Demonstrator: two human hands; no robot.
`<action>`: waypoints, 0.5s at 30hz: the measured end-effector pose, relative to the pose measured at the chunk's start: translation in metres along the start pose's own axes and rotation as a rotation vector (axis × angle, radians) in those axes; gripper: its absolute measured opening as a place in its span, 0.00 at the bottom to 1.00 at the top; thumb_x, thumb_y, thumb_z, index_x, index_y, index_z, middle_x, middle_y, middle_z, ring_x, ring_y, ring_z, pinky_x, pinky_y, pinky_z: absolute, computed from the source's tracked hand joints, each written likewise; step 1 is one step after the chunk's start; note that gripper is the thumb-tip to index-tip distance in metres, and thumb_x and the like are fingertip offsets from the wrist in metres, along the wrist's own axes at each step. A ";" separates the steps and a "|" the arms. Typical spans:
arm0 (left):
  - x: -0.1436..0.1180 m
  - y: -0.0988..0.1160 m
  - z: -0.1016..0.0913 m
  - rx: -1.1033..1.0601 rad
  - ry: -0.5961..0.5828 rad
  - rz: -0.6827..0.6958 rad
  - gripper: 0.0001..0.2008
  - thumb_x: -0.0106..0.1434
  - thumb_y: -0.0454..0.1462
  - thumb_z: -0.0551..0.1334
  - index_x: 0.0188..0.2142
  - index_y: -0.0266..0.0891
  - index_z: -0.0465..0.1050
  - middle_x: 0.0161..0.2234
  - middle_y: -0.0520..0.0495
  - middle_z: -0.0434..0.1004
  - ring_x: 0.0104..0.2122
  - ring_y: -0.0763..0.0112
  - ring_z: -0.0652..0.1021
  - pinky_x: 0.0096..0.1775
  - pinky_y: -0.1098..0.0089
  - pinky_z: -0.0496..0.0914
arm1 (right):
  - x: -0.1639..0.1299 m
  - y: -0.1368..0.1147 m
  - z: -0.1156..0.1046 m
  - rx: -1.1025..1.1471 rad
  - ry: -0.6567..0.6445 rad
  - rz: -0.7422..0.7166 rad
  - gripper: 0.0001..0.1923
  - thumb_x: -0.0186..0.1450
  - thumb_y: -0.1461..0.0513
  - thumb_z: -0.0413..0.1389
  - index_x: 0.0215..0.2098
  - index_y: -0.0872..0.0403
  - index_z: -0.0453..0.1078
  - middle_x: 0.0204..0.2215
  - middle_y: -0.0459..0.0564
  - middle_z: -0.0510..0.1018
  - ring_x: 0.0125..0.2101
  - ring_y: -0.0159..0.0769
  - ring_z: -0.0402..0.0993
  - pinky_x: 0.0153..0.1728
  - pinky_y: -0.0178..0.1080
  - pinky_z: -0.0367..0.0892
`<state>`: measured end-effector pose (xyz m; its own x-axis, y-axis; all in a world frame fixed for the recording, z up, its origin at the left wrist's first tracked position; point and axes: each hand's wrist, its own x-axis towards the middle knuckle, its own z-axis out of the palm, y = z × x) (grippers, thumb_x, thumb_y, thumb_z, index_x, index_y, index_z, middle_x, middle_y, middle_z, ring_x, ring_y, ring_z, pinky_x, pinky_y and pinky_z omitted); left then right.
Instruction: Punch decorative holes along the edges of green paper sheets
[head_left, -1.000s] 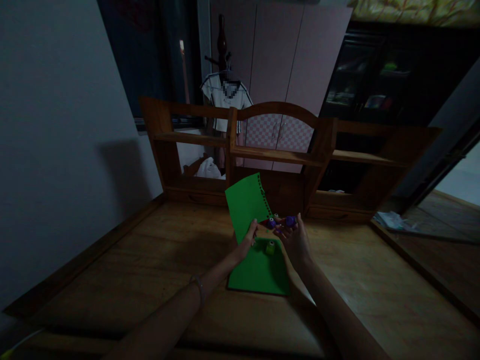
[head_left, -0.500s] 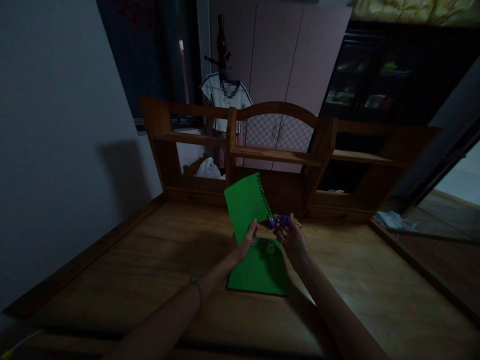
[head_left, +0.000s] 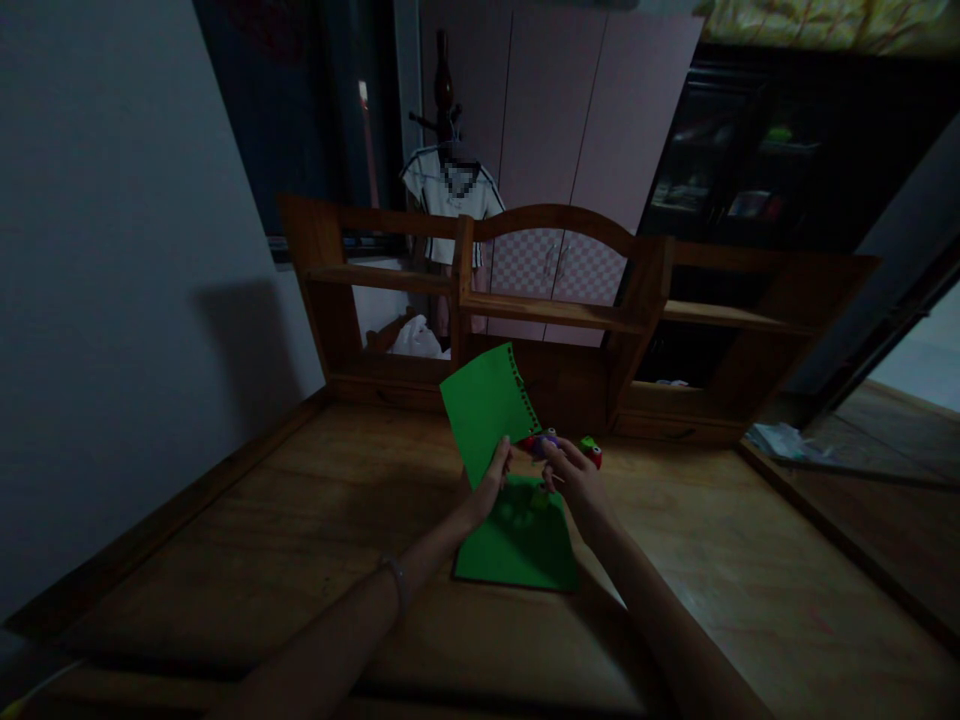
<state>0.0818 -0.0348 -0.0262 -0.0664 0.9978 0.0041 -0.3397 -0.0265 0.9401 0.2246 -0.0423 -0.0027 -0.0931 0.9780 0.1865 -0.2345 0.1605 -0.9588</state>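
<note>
My left hand [head_left: 491, 480] is closed on a green sheet of paper [head_left: 484, 405] with a row of punched holes along its right edge. The sheet stands tilted up above a flat green sheet or pad [head_left: 517, 550] on the desk. My right hand [head_left: 574, 475] has its fingers pinched at a small purple toy [head_left: 546, 441] with eye-like spots; red shows close beside it. Below the fingers, a small yellow-green toy [head_left: 540, 495] rests on the flat green surface. Just beyond my right hand lies a red and green toy [head_left: 592, 452].
A wooden desk [head_left: 300, 530] spreads around both hands, with a wooden shelf unit [head_left: 555, 312] along its back. A pale wall [head_left: 112, 250] bounds the left side. White plastic or paper [head_left: 787, 440] lies beyond the right edge. The room is dim.
My right hand has moved left and slightly down with the purple toy, uncovering the red and green toy. The raised green sheet has shifted slightly left with my left hand.
</note>
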 end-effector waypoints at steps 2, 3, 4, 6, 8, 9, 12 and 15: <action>0.000 0.000 0.001 0.006 0.034 0.036 0.23 0.53 0.55 0.59 0.27 0.36 0.66 0.22 0.53 0.61 0.20 0.79 0.62 0.22 0.76 0.55 | 0.000 -0.001 0.002 -0.009 -0.008 0.014 0.17 0.54 0.51 0.61 0.37 0.52 0.73 0.31 0.47 0.74 0.17 0.26 0.62 0.19 0.32 0.59; 0.000 -0.001 0.001 0.010 0.041 0.041 0.22 0.53 0.55 0.59 0.26 0.36 0.66 0.22 0.53 0.61 0.20 0.79 0.62 0.22 0.76 0.54 | 0.000 -0.001 0.003 -0.016 -0.015 0.018 0.17 0.54 0.51 0.61 0.37 0.53 0.73 0.32 0.48 0.75 0.17 0.26 0.61 0.18 0.32 0.58; -0.001 -0.001 0.001 0.017 0.058 0.048 0.22 0.53 0.54 0.59 0.26 0.36 0.67 0.21 0.53 0.61 0.19 0.79 0.62 0.21 0.76 0.54 | 0.000 -0.001 0.003 -0.027 -0.025 0.017 0.18 0.54 0.51 0.62 0.37 0.53 0.72 0.32 0.48 0.75 0.17 0.26 0.61 0.18 0.32 0.57; -0.001 -0.001 0.002 0.044 0.099 0.077 0.21 0.54 0.53 0.60 0.25 0.36 0.68 0.21 0.53 0.62 0.19 0.79 0.62 0.20 0.76 0.53 | 0.000 -0.001 0.005 -0.055 -0.051 0.005 0.17 0.54 0.52 0.62 0.38 0.53 0.72 0.32 0.48 0.75 0.16 0.25 0.60 0.17 0.32 0.55; 0.000 -0.003 0.004 0.057 0.130 0.110 0.19 0.54 0.52 0.60 0.25 0.36 0.69 0.20 0.52 0.63 0.18 0.78 0.63 0.20 0.75 0.54 | -0.001 -0.002 0.005 -0.081 -0.074 -0.007 0.16 0.55 0.53 0.61 0.37 0.53 0.72 0.29 0.47 0.74 0.16 0.25 0.60 0.17 0.31 0.54; 0.000 -0.005 0.005 0.046 0.141 0.119 0.19 0.54 0.51 0.60 0.25 0.36 0.69 0.20 0.52 0.63 0.19 0.78 0.63 0.21 0.75 0.55 | -0.002 -0.002 0.006 -0.091 -0.080 -0.010 0.16 0.55 0.53 0.61 0.37 0.53 0.72 0.27 0.46 0.74 0.16 0.25 0.60 0.17 0.31 0.54; 0.004 -0.011 0.008 -0.043 0.157 0.134 0.17 0.53 0.50 0.62 0.24 0.37 0.68 0.22 0.51 0.66 0.21 0.75 0.67 0.24 0.74 0.60 | -0.003 -0.003 0.006 -0.108 -0.090 -0.007 0.15 0.54 0.52 0.62 0.35 0.53 0.72 0.24 0.44 0.72 0.17 0.26 0.60 0.18 0.31 0.55; 0.008 -0.014 0.010 -0.106 0.162 0.131 0.16 0.52 0.49 0.62 0.27 0.37 0.68 0.24 0.51 0.68 0.24 0.74 0.69 0.27 0.74 0.63 | -0.003 -0.003 0.006 -0.126 -0.090 -0.012 0.16 0.54 0.52 0.62 0.35 0.53 0.72 0.23 0.44 0.72 0.17 0.27 0.61 0.18 0.32 0.55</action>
<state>0.0953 -0.0263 -0.0364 -0.2631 0.9629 0.0607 -0.4143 -0.1695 0.8942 0.2197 -0.0460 0.0005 -0.1785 0.9610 0.2112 -0.1137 0.1931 -0.9746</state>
